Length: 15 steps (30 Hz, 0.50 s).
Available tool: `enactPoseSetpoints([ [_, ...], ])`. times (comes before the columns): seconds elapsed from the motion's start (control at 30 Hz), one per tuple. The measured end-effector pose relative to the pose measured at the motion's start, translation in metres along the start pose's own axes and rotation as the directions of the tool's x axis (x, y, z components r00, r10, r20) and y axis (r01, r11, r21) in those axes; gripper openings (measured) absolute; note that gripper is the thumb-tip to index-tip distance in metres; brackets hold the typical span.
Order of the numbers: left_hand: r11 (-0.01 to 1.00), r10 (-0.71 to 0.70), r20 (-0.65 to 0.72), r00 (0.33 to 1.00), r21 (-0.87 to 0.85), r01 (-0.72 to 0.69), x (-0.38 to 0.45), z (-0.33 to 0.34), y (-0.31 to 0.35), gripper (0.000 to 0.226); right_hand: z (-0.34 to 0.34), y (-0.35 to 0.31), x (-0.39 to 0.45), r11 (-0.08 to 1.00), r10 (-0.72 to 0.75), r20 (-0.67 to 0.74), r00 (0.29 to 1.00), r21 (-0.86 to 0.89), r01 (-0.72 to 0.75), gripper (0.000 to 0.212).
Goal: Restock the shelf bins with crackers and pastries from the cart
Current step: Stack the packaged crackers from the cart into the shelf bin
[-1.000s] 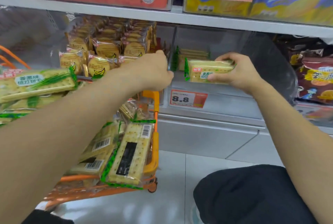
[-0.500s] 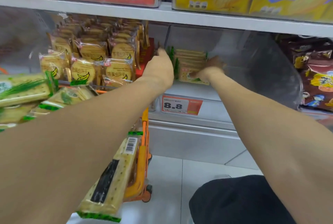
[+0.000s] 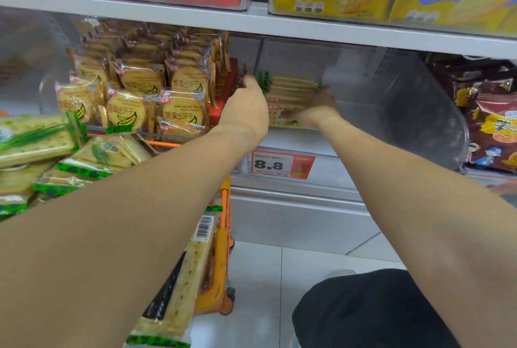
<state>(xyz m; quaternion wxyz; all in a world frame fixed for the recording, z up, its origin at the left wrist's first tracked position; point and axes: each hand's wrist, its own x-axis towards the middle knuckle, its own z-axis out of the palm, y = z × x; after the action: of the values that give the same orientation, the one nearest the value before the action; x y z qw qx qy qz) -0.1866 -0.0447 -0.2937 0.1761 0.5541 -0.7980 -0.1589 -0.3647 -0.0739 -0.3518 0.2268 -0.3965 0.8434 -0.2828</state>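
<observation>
Head view: both arms reach into the clear shelf bin [image 3: 391, 90].
Cracker packs [image 3: 291, 93]: stacked inside, light, brittle, slick film; hold by the flat long edges.
Left hand [image 3: 246, 115]: curled at the bin's divider.
Right hand [image 3: 319, 109]: seemingly pressed on the front pack, fingers hidden.
Cart [image 3: 221, 249]: more packs waiting.

Left arm: I stretch it forward and up, bare, nearly straight.
Left hand [image 3: 246, 112]: back faces me, fingers curled away out of sight, thumb tip raised.
Right arm: I reach it forward too, bare, angled in toward my left.
Right hand [image 3: 319, 108]: in shadow, palm down, fingers spread forward; grip hard to judge.
Hands: close together, apart.
</observation>
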Motion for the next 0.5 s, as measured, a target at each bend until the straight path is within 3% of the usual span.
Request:
enactPoseSetpoints([
  [0.17, 1.0, -0.025, 0.039, 0.999, -0.003, 0.025, -0.001, -0.004, 0.002, 0.055, -0.024, -0.002, -0.021, 0.999, -0.032, -0.106, 0.994, -0.037, 0.029, 0.101],
  [0.3, 0.999, 0.023, 0.22, 0.975, 0.041, -0.032, 0.002, -0.021, -0.002, 0.057, -0.044, -0.006, -0.047, 0.978, -0.192, -0.189, 0.963, -0.116, 0.173, 0.049],
  [0.43, 0.981, 0.188, 0.254, 0.949, -0.003, -0.193, -0.005, -0.058, -0.01, 0.05, -0.048, -0.018, -0.089, 0.912, -0.311, -0.263, 0.913, 0.187, 0.365, 0.006],
  [0.5, 0.964, 0.263, 0.222, 0.939, -0.038, -0.261, -0.016, -0.079, -0.013, 0.033, -0.043, -0.027, -0.109, 0.862, -0.334, -0.274, 0.902, 0.298, 0.41, 0.01],
])
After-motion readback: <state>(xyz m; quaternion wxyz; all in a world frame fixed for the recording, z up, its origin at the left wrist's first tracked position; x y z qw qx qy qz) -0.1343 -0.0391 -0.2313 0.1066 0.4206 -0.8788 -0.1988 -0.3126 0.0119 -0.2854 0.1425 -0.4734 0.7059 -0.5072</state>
